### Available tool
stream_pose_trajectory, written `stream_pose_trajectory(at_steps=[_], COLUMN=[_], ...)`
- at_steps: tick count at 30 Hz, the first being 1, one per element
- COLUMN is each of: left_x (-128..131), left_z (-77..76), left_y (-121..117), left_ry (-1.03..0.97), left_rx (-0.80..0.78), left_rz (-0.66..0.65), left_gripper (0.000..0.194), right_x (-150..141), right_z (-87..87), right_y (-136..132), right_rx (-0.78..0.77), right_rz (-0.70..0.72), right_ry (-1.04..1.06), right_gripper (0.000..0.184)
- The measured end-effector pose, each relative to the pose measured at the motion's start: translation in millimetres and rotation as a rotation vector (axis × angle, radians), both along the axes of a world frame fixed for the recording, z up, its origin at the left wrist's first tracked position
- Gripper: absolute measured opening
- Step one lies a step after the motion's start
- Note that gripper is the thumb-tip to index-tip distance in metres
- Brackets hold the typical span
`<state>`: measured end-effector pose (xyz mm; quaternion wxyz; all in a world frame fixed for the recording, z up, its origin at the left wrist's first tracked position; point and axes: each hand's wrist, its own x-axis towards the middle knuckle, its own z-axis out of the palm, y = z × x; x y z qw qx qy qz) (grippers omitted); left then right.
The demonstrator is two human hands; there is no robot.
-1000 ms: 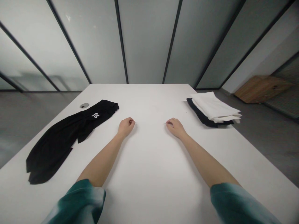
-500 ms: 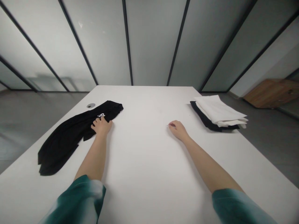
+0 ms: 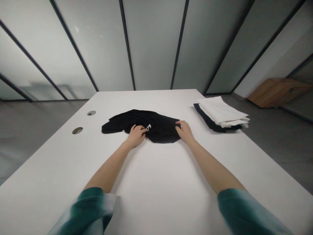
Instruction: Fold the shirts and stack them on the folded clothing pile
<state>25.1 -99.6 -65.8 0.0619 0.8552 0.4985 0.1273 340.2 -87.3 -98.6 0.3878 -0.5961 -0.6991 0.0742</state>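
Observation:
A black T-shirt (image 3: 161, 130) with a small white print lies folded lengthwise across the middle of the white table (image 3: 156, 176). My left hand (image 3: 137, 135) is closed on its near edge, just left of the print, and the fingertips are partly hidden in the dark cloth. At the shirt's right end, my right hand (image 3: 185, 131) touches the fabric. Its thumb and forefinger are apart there, with black cloth showing between them.
Near the table's right edge sits a stack of folded cloth, white pieces (image 3: 221, 111) over a black one (image 3: 210, 121). Two round holes, one with a grey cover (image 3: 91, 113), are at the left edge. A wooden cabinet (image 3: 276, 93) stands beyond on the right.
The black T-shirt has slid from the left side to the table's middle with my left hand and turned more crosswise. My right hand now meets its right end. The view has shifted slightly.

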Motion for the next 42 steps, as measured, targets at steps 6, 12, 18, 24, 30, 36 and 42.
stream_pose_trajectory(at_steps=[6,12,18,24,30,36,42], left_x=[-13.8,-10.9,-7.0,0.8,11.8,33.4,48.8], left_z=[-2.1,-0.7,2.0,13.3,12.9,16.9,9.2], left_y=[5.2,2.5,3.3,1.8,-1.4,-19.2,-36.3], left_ry=[-0.067,-0.072,-0.032,0.045,0.015,-0.271,-0.571], left_rx=[0.178,0.019,0.043,-0.021,-0.078,-0.279,-0.587], left_rz=[0.377,0.001,0.034,0.19,0.369,0.09,-0.322], left_gripper=[0.054,0.039,0.035,0.045,0.052,0.039,0.029], right_x=[-6.1,-30.5,-33.2,-21.1,-34.0,-52.9,-54.6], right_z=[11.5,15.1,7.3,19.1,30.4,28.2,24.5], right_y=[-11.3,-26.4,-18.8,-16.0,-28.6,-30.7,-29.7], right_rx=[-0.073,-0.125,-0.108,-0.094,-0.287,-0.185,-0.311], right_rz=[0.248,0.439,0.392,-0.086,0.293,0.515,0.525], right_ry=[-0.122,-0.304,-0.33,-0.294,-0.293,-0.34,-0.035], right_gripper=[0.021,0.053,0.027,0.029,0.046,0.035,0.022])
